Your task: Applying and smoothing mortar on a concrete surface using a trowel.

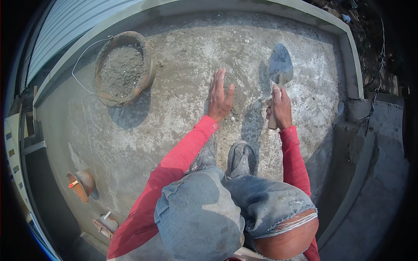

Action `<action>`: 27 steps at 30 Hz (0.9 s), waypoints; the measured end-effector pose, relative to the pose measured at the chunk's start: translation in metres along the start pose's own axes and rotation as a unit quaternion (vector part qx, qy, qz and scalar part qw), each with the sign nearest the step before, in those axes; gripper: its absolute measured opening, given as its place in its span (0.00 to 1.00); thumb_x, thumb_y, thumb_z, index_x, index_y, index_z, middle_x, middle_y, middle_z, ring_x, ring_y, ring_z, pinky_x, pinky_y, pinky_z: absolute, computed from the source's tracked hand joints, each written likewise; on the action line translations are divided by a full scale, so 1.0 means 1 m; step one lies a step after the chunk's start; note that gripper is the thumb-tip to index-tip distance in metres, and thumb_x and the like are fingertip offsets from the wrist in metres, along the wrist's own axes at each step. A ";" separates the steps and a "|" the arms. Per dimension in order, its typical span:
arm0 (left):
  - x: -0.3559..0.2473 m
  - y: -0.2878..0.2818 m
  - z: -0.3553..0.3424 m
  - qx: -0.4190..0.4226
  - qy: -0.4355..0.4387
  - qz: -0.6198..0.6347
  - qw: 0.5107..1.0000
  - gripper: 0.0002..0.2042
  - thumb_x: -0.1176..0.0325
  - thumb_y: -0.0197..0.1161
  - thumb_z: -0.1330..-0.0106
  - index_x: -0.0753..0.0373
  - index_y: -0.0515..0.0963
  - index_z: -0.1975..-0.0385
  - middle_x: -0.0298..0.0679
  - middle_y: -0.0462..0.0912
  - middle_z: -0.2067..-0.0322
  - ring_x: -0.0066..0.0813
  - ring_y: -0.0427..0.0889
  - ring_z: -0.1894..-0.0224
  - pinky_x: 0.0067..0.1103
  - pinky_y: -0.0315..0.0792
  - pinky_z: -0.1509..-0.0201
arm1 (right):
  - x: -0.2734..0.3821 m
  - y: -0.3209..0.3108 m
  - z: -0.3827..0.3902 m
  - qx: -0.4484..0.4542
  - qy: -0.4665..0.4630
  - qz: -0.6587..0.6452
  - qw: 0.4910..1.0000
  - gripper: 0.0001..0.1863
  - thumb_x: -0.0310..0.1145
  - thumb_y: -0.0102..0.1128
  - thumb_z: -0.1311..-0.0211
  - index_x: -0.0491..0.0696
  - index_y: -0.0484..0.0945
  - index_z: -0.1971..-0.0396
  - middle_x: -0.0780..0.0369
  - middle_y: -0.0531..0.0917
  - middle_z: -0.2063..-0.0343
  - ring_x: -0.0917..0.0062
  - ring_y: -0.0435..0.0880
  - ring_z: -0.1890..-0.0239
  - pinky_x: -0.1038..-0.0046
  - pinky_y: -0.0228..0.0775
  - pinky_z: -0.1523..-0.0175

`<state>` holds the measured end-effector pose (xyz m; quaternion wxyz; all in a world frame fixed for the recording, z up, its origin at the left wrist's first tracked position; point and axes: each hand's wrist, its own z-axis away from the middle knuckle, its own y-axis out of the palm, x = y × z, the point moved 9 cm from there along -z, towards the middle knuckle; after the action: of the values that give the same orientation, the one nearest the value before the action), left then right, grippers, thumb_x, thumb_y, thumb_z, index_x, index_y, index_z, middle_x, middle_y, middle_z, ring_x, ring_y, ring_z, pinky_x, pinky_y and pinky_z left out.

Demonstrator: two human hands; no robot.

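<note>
My right hand point(281, 108) is closed around the handle of a pointed trowel point(281, 64), whose grey metal blade points away from me. To its left, my left hand point(220, 96) holds nothing, with its fingers stretched out and the thumb apart. Beneath and beside that hand, a small patch of damp grey mortar point(238, 103) lies on the rough concrete floor point(187, 56); whether the palm touches the floor I cannot tell. At the far left stands a round bucket point(149, 69) with a wire handle, filled with grey mortar mix point(121, 69).
A low concrete kerb point(191, 5) curves along the far side. At the near left lie a small tilted pot point(87, 180) with an orange-handled tool and another small container point(108, 224). My shoes point(241, 160) and torn jeans point(198, 213) fill the near middle. Wires hang at the right.
</note>
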<state>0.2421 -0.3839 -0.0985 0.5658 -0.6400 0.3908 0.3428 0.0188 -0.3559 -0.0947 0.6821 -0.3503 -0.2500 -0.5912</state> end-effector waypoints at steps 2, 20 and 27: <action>0.002 0.005 -0.011 -0.032 0.009 0.017 0.999 0.34 0.48 0.44 0.21 0.69 0.55 0.26 0.59 0.58 0.27 0.56 0.53 0.23 0.41 0.48 0.20 | -0.008 0.027 0.003 0.048 0.015 0.036 0.998 0.19 0.51 0.51 0.23 0.49 0.74 0.51 0.66 0.73 0.83 0.80 0.73 0.88 0.73 0.67 0.86; 0.024 -0.006 -0.050 -0.035 -0.007 0.048 0.998 0.39 0.40 0.36 0.22 0.69 0.53 0.24 0.59 0.56 0.26 0.55 0.53 0.22 0.39 0.49 0.20 | 0.054 0.066 -0.027 0.124 -0.021 0.125 0.984 0.24 0.52 0.51 0.24 0.45 0.75 0.46 0.61 0.78 0.80 0.75 0.78 0.86 0.69 0.71 0.83; 0.018 0.000 -0.050 -0.025 -0.007 0.049 0.998 0.40 0.40 0.36 0.22 0.70 0.52 0.24 0.59 0.55 0.25 0.55 0.52 0.22 0.38 0.49 0.20 | 0.075 0.030 -0.034 0.089 -0.050 0.154 0.983 0.25 0.52 0.50 0.24 0.43 0.75 0.48 0.59 0.79 0.80 0.72 0.80 0.85 0.67 0.74 0.80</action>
<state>0.2505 -0.4353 -0.1076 0.5347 -0.6318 0.4092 0.3841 0.0585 -0.4282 -0.0650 0.7798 -0.3518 -0.2789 -0.4363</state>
